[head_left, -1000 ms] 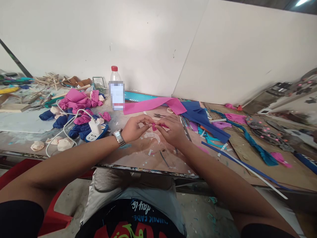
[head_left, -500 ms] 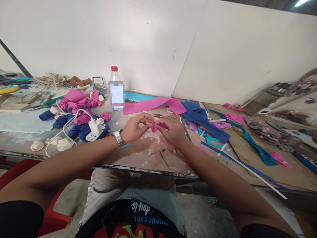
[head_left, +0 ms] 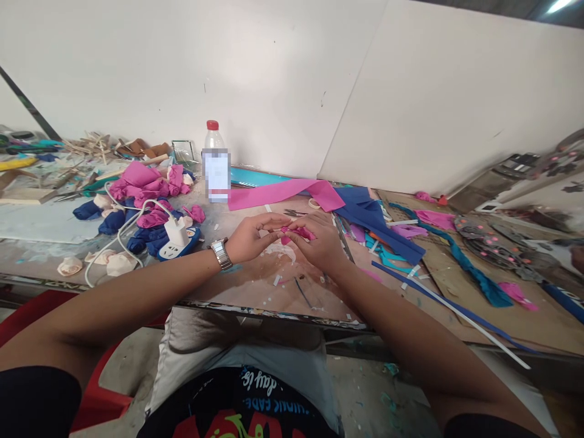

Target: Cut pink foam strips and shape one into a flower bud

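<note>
Above the middle of the table, a small bunched piece of pink crepe paper (head_left: 301,232) sits between both hands. My left hand (head_left: 255,236) pinches its left end with thumb and fingers, a metal-band watch on the wrist. My right hand (head_left: 320,240) is closed round the right part of it and hides some of the paper. Just behind the hands, a long pink paper strip (head_left: 274,194) lies across the table, its right end by a dark blue paper strip (head_left: 365,210). A roll of tape (head_left: 312,204) rests close behind my right hand.
At left lie crumpled pink and blue paper flowers (head_left: 141,181), a power strip (head_left: 179,246) with a white cable, and cream flowers (head_left: 70,266). A red-capped bottle (head_left: 212,135) stands at the back. Cardboard (head_left: 449,267) with a teal twisted strip (head_left: 474,267) and a white stick (head_left: 469,319) is at right.
Both hands stay on the pink paper, with the fingers shifting slightly and the thumbs closer together. The rest of the scene moves a few pixels with the head.
</note>
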The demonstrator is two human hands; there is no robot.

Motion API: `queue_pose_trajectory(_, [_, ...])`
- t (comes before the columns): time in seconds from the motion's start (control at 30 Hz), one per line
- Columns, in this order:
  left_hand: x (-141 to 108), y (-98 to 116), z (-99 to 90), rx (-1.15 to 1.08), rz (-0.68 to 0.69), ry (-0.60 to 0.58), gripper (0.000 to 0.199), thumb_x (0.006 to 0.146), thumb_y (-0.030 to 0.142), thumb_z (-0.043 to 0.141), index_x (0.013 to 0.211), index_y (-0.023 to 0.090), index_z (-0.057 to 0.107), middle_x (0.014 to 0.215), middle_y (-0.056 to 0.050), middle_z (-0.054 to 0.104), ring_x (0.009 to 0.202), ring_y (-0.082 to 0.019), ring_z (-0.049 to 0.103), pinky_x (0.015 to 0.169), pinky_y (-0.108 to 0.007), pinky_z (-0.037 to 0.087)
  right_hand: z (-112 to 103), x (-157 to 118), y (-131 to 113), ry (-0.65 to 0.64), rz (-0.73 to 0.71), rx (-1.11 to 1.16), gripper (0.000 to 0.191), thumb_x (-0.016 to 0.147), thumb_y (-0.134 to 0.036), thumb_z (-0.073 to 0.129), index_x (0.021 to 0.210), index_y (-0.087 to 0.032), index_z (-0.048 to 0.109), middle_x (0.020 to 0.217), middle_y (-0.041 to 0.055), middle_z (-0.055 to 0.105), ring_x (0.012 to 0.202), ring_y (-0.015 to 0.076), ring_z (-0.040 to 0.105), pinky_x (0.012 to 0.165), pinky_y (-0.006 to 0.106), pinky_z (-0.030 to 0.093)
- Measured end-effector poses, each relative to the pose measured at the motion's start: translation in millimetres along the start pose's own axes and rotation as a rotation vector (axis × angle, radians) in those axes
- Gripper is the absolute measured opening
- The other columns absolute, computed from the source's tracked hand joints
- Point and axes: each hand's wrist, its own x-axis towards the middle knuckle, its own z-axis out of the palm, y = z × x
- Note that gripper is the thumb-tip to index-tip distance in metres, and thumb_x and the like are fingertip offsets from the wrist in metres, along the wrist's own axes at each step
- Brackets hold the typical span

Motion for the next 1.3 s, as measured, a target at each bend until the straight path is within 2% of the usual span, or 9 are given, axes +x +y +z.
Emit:
queue_pose_trajectory(0.13, [-1.0,-0.7,0.8,0.043,0.016,-0.022,0.043,0.097,0.04,0.062,0.135,0.02,0.065,0.139,-0.012,0.066,0.128,-0.026,0.063,0.113,-0.044,0.049,0.1,0.4,-0.7,0.004,0.025,0.007,0.018,0.09,-0.041,0.074,0.085,-0.025,0.069,0.09,0.0034,0.078,0.09,0.0239,0.069,0.089,0.042,0.048])
queue_pose_trajectory(0.27, [-0.8,0.2,1.5,0.016,0.005,-0.054,0.048,0.098,0.04,0.059,0.143,0.022,0.059,0.143,-0.012,0.062,0.135,-0.027,0.058,0.117,-0.048,0.044,0.5,-0.2,-1.6,0.007,0.027,0.003,0.019,0.091,-0.042,0.073,0.084,-0.025,0.07,0.087,0.0038,0.077,0.089,0.0243,0.068,0.089,0.042,0.048])
queue_pose_trajectory(0.33, [0.0,-0.1,1.4,-0.02,-0.013,-0.052,0.048,0.098,0.04,0.06,0.142,0.022,0.059,0.143,-0.014,0.062,0.134,-0.028,0.059,0.112,-0.047,0.048,0.6,-0.6,-2.2,0.012,0.015,0.006,0.018,0.092,-0.041,0.072,0.085,-0.025,0.071,0.087,0.0039,0.077,0.089,0.0242,0.068,0.089,0.042,0.048])
queue_pose_trajectory(0.43, [1.5,-1.2,1.3,-0.065,-0.04,-0.002,0.042,0.095,0.04,0.065,0.132,0.02,0.064,0.136,-0.016,0.066,0.126,-0.027,0.064,0.096,-0.039,0.056,0.4,-0.8,-2.8,0.024,0.01,0.013,0.015,0.092,-0.038,0.072,0.087,-0.024,0.072,0.088,0.0038,0.077,0.088,0.0237,0.068,0.089,0.042,0.049])
queue_pose_trajectory(0.6, [2.7,-1.0,1.8,-0.093,-0.123,0.017,0.034,0.093,0.043,0.067,0.112,0.016,0.071,0.111,-0.012,0.074,0.093,-0.02,0.07,0.081,-0.032,0.055,0.6,-0.3,-1.7,0.021,0.0,0.01,0.013,0.092,-0.038,0.073,0.089,-0.025,0.074,0.087,0.0033,0.078,0.084,0.0226,0.069,0.087,0.041,0.049])
queue_pose_trajectory(0.67, [2.7,-0.9,1.9,-0.121,-0.14,0.026,0.034,0.093,0.044,0.066,0.11,0.015,0.071,0.105,-0.011,0.074,0.088,-0.018,0.069,0.08,-0.031,0.054,1.2,-0.3,-0.3,0.038,-0.02,0.012,0.013,0.092,-0.037,0.073,0.091,-0.024,0.074,0.088,0.0033,0.079,0.085,0.0224,0.07,0.087,0.041,0.05])
queue_pose_trajectory(0.9, [3.0,-1.5,1.4,-0.143,-0.139,0.034,0.033,0.094,0.043,0.065,0.109,0.015,0.072,0.104,-0.011,0.073,0.091,-0.018,0.067,0.081,-0.031,0.052,1.4,-0.8,2.0,0.022,-0.027,0.007,0.014,0.097,-0.035,0.066,0.091,-0.024,0.072,0.09,0.0044,0.079,0.086,0.0229,0.07,0.087,0.041,0.049])
queue_pose_trajectory(1.1, [3.9,-0.4,-0.1,-0.083,-0.086,0.03,0.029,0.093,0.041,0.067,0.108,0.018,0.078,0.109,-0.012,0.075,0.097,-0.021,0.068,0.084,-0.034,0.052,1.2,-1.8,2.8,0.005,-0.013,0.02,0.015,0.096,-0.035,0.066,0.089,-0.023,0.071,0.089,0.0043,0.078,0.087,0.0231,0.069,0.086,0.041,0.048])
queue_pose_trajectory(1.3, [3.7,-1.1,0.8,-0.094,-0.079,0.024,0.032,0.089,0.042,0.072,0.111,0.019,0.078,0.107,-0.012,0.076,0.093,-0.02,0.069,0.078,-0.032,0.053,3.1,-2.7,3.2,0.017,-0.001,0.031,0.016,0.096,-0.037,0.067,0.088,-0.024,0.07,0.087,0.0029,0.077,0.086,0.0227,0.069,0.084,0.04,0.048])
